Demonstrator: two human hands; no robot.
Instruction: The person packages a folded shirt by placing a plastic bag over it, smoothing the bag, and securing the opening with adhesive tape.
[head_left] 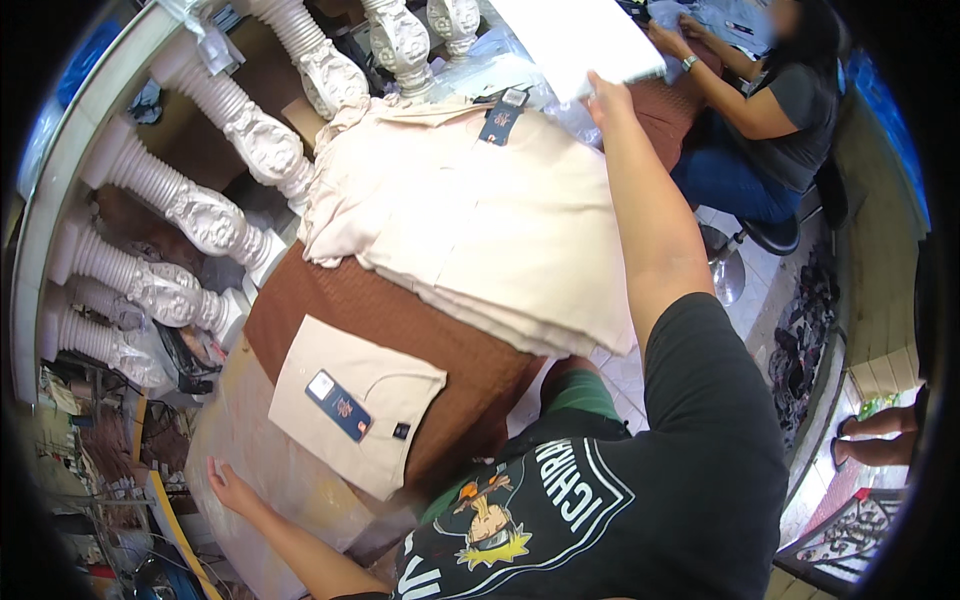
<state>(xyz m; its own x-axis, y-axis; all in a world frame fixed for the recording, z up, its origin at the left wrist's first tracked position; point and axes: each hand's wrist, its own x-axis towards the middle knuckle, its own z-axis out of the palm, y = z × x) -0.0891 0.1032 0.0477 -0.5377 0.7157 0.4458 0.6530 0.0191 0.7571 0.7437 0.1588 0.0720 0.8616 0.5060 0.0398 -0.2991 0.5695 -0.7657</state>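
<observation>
My right hand (pixel 607 100) reaches out to the far side with fingers closed on the near edge of a flat white sheet (pixel 575 45); whether it is one sheet or several I cannot tell. My left hand (pixel 228 487) holds nothing, its fingers apart, low at the left over a surface covered in clear plastic (pixel 235 420). Near it lies a folded beige garment (pixel 340 360) with a dark blue tag (pixel 338 405) on it. Beyond that, a stack of beige garments (pixel 470 220) is spread on a brown cloth (pixel 340 295), with another dark tag (pixel 502 118) at its far edge.
White carved balusters (pixel 265 140) under a curved rail (pixel 45 210) border the left and far side. At the far right a co-worker (pixel 800 120) sits on a black stool (pixel 770 235), hands near clear plastic. A dark cloth heap (pixel 805 330) lies on the right-hand floor.
</observation>
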